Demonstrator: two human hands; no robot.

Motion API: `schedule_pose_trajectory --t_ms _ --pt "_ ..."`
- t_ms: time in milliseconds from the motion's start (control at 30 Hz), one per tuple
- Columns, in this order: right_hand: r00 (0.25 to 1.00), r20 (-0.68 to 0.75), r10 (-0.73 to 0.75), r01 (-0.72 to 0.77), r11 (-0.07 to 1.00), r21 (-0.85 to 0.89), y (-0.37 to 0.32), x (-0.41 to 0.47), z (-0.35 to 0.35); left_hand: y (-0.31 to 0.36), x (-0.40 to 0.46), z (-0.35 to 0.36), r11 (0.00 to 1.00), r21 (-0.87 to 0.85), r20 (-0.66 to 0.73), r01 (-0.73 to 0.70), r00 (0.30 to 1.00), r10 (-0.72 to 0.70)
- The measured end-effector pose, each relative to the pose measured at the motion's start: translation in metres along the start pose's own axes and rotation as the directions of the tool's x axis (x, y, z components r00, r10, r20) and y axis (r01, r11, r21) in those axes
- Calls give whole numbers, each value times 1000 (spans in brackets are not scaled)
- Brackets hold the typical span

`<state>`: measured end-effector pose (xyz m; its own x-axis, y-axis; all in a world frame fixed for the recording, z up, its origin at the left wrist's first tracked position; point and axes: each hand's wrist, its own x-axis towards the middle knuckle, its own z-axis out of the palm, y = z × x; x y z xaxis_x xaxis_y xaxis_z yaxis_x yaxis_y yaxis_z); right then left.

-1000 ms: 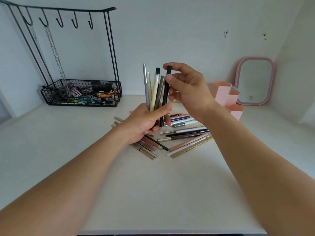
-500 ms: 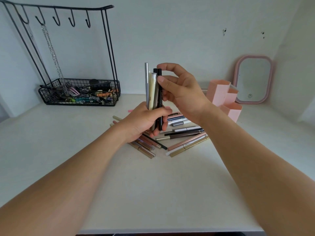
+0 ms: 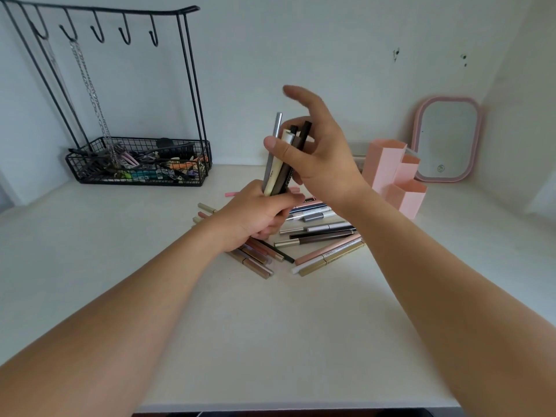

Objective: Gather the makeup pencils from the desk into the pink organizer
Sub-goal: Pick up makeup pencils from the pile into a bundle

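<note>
My left hand (image 3: 255,215) is shut on the lower ends of a bundle of makeup pencils (image 3: 278,173), held upright above the desk. My right hand (image 3: 325,164) wraps the upper part of that bundle, thumb across the front and fingers behind, with the index finger lifted and blurred. Under both hands a loose pile of several pencils (image 3: 319,236) lies on the white desk (image 3: 270,341). The pink organizer (image 3: 388,167), with stepped open compartments, stands to the right of my right wrist; its insides are hidden.
A pink-framed mirror (image 3: 445,139) leans on the wall behind the organizer. At the back left stands a black wire rack (image 3: 135,170) with hooks, hanging chains and a basket of small items. The desk's front edge runs along the bottom.
My right hand pushed the black pencil down into the bundle and now closes its thumb over the bundle. The bundle has tilted slightly to the right. My left hand stays in place.
</note>
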<state>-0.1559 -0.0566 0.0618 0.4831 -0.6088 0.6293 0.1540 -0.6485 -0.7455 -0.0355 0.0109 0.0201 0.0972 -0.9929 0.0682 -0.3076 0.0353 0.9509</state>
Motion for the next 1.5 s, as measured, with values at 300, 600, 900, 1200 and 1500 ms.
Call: schedule_pose_trajectory --t_ms 300,600,900,1200,1500 --pt "996 77 -44 59 979 -193 -4 1 1 -5 3 3 1000 15 -146 -22 989 24" --pt "848 256 464 -95 608 -788 20 9 -49 -8 8 -8 985 -144 -266 -92 963 51" --pt "756 203 623 -31 343 -939 37 3 -54 -9 11 -9 979 -201 -225 22 972 -68" --pt "876 225 427 -103 620 -778 23 11 -59 -9 9 -10 967 -254 -202 -2 978 -51" --pt "946 130 297 -314 940 136 5 9 -22 -9 9 -9 961 -278 -143 -13 989 -28"
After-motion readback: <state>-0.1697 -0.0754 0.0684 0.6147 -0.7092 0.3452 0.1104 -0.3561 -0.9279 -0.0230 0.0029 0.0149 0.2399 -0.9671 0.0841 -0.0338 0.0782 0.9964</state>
